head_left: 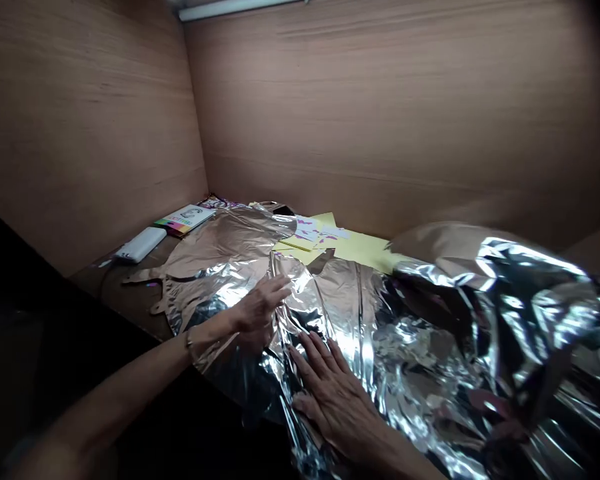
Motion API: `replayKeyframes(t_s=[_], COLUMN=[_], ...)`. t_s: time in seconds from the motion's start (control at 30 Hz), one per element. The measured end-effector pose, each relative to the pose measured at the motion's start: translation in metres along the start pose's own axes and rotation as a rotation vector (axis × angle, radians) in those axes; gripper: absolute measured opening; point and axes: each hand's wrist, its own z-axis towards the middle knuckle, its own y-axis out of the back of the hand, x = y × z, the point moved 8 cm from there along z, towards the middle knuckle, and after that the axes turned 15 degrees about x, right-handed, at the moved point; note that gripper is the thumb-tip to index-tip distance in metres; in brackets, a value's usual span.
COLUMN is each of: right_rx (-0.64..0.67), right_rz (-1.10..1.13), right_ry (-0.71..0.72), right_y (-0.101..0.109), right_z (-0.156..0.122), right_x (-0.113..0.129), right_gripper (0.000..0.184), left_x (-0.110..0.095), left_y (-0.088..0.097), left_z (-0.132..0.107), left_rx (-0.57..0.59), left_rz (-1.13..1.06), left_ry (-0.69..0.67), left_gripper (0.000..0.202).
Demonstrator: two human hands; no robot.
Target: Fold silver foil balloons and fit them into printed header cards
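Note:
A shiny silver foil piece (230, 240) lies spread and wrinkled over the table, with rounded edges and narrow tabs at its left end, much like a flat foil balloon. My left hand (261, 308) is over the middle of it, fingers stretched out and slightly blurred; contact with the foil cannot be made out clearly. Lower right, my right hand (333, 397) rests flat on the foil, fingers extended and pointing away from me. Both palms face the foil, so anything under them is hidden. To the right, the crumpled foil (525, 287) rises in a raised, folded heap.
Yellow sheets (355, 248) with white, purple-marked paper scraps (307, 229) and a pencil-like stick (294, 245) lie behind the foil. A colourful booklet (185, 219) and a white flat object (143, 245) are at the left. Wooden panels (370, 113) close off the back and left.

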Motion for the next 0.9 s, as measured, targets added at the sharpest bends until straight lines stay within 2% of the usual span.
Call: replayKeyframes(t_s=[0.13, 0.2, 0.27, 0.37, 0.47, 0.63, 0.77, 0.9], right_rx=[-0.015, -0.016, -0.020, -0.025, -0.012, -0.017, -0.016, -0.026], right_rz=[-0.008, -0.014, -0.016, -0.011, -0.003, -0.008, -0.019, -0.001], right_ry=[-0.010, -0.012, -0.018, -0.021, -0.014, -0.021, -0.022, 0.013], right_y=[-0.002, -0.003, -0.003, -0.002, -0.003, -0.001, 0.000, 0.002], right_z=[-0.002, -0.002, -0.002, -0.002, -0.002, -0.001, -0.001, -0.002], right_x=[0.001, 0.000, 0.000, 0.000, 0.001, 0.001, 0.002, 0.004], right_gripper=[0.058, 0.058, 0.058, 0.058, 0.060, 0.062, 0.064, 0.054], left_x=[-0.031, -0.047, -0.058, -0.063, -0.062, -0.064, -0.069, -0.078], left_y=[0.009, 0.004, -0.004, -0.014, -0.016, 0.005, 0.018, 0.011], left_z=[-0.082, -0.105, -0.113, -0.109, -0.103, -0.093, -0.066, -0.035], left_rx=[-0.173, -0.218, -0.205, -0.147, -0.135, -0.236, -0.265, -0.236], left_rz=[0.128, 0.181, 0.213, 0.228, 0.209, 0.002, -0.136, -0.035], left_ry=[-0.194, -0.255, -0.283, -0.288, -0.284, -0.309, -0.316, -0.291], left_gripper=[0.026, 0.026, 0.027, 0.025, 0.020, 0.020, 0.019, 0.015])
